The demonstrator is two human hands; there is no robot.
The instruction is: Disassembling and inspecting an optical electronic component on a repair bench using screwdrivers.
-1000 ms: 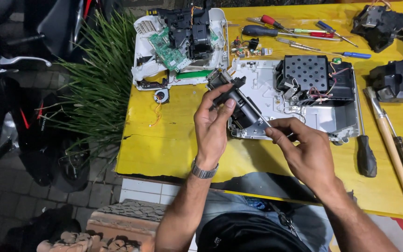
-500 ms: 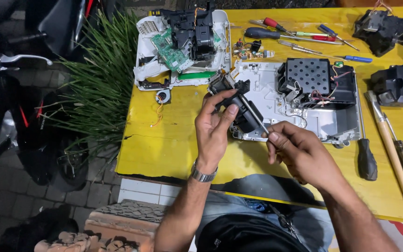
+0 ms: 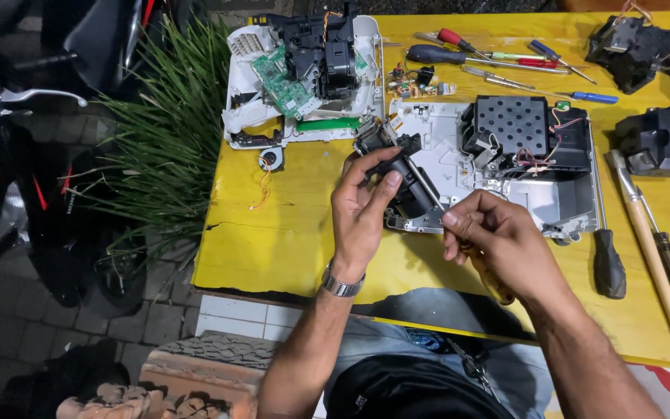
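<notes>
Since a second ago the black lens assembly (image 3: 401,174) has been lifted a little higher off the white housing tray (image 3: 560,203) and tipped more upright; the right hand (image 3: 498,244) has drawn slightly toward the body. Lens assembly sits in the air above the tray's left end, over the yellow desk (image 3: 288,240). Left hand (image 3: 362,213) grasps it from the left, thumb and fingers (image 3: 388,186) clamped round the barrel. Right hand clenched on a screwdriver (image 3: 428,186); thin shaft slants up-left, tip against the assembly's top. Handle mostly hidden in the fist.

In the tray just right of the assembly: black perforated box (image 3: 515,124) with loose coloured wires. Behind-left: second white shell carrying a green circuit board (image 3: 284,81). Along the far edge, several screwdrivers (image 3: 459,56). Right of the tray, a black-handled screwdriver (image 3: 608,260) and a wooden-handled tool (image 3: 653,256) lie side by side. Green plant (image 3: 164,132) off the desk's left edge.
</notes>
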